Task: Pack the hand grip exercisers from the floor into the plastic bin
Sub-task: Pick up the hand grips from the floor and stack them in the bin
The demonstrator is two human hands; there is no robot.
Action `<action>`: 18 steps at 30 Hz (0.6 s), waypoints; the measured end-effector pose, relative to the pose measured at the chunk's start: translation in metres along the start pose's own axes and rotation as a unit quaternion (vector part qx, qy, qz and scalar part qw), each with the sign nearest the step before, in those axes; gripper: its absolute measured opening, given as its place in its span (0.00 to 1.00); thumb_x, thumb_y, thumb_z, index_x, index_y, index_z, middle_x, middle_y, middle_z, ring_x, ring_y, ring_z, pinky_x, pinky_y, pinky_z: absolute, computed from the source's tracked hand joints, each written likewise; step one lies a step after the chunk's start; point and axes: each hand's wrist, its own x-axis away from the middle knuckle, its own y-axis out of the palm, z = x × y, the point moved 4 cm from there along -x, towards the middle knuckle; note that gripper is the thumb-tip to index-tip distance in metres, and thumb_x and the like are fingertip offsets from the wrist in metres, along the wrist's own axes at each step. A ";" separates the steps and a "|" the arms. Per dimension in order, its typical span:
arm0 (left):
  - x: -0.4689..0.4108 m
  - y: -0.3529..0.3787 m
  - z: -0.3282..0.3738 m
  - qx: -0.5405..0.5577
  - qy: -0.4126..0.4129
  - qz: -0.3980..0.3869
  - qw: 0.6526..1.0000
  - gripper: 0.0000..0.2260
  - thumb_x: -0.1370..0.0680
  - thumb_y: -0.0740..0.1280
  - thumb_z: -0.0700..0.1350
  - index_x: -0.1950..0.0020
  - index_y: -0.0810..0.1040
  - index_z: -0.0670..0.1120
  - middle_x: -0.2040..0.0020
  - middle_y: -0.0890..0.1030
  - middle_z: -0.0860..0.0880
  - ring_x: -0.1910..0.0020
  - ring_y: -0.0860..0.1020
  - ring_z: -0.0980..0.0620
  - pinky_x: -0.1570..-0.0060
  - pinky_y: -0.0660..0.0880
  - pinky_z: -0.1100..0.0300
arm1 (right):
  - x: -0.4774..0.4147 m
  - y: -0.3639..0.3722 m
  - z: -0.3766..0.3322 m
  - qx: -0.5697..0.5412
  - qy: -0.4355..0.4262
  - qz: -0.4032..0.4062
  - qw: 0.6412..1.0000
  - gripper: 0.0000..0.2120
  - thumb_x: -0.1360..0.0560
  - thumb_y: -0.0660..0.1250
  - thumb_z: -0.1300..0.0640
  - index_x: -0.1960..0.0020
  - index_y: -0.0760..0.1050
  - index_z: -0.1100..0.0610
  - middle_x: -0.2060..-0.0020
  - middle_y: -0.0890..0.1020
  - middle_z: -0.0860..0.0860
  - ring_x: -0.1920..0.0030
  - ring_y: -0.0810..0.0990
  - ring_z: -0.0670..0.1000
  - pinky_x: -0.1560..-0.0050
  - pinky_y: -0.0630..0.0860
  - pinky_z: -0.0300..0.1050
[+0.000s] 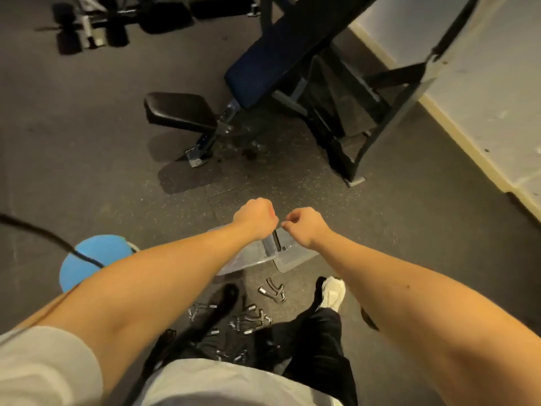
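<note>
Standing over a dark speckled gym floor [117, 142], a person is reaching both bare arms forward and down toward the middle of the frame.

Head view: left hand [255, 219] is curling into a fist, fingers closed; whether anything is inside it I cannot tell. Right hand [304, 227] is just beside it, fingers curled with thumb and forefinger pinching together; whether they are holding something is too blurred to say. The two hands are sitting almost knuckle to knuckle, slightly apart.

Directly below the hands, a clear plastic bin [289, 260] is resting on the floor, partly hidden by the left forearm; its contents are not readable apart from a dark strip near its upper edge.

Hand grip exercisers are lying on the floor lower in the frame: one grey-and-black exerciser [272, 290] alone just below the bin, and a loose cluster of exercisers [243, 319] near the bottom centre, between the person's legs.

A white shoe [332, 291] is showing right of the single exerciser. A blue ball [87, 262] is sitting at lower left, a black cable [52, 237] crossing it. A weight bench [275, 63] is occupying the upper centre, beside a pale wall [483, 83] at upper right.
</note>
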 end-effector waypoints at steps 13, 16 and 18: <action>-0.115 0.005 0.113 0.119 -0.310 0.176 0.927 0.10 0.24 0.63 0.46 0.48 0.80 0.44 0.49 0.82 0.43 0.51 0.80 0.40 0.49 0.79 0.48 | -0.166 -0.132 0.055 0.007 -0.133 -0.163 0.978 0.05 0.25 0.70 0.56 0.59 0.81 0.55 0.62 0.83 0.52 0.58 0.80 0.53 0.52 0.79 0.49; -0.114 0.018 0.104 0.147 -0.354 0.183 0.906 0.09 0.24 0.62 0.45 0.49 0.79 0.43 0.50 0.82 0.42 0.51 0.80 0.39 0.52 0.79 0.49 | -0.177 -0.130 0.055 0.036 -0.148 -0.187 0.971 0.07 0.25 0.70 0.56 0.62 0.80 0.54 0.66 0.82 0.50 0.60 0.79 0.53 0.50 0.81 0.52; -0.111 0.027 0.096 0.174 -0.375 0.192 0.890 0.09 0.24 0.62 0.45 0.49 0.79 0.43 0.48 0.82 0.42 0.50 0.79 0.38 0.50 0.79 0.49 | -0.179 -0.128 0.052 0.065 -0.158 -0.194 0.966 0.07 0.25 0.71 0.56 0.62 0.79 0.53 0.65 0.82 0.50 0.59 0.80 0.54 0.49 0.81 0.53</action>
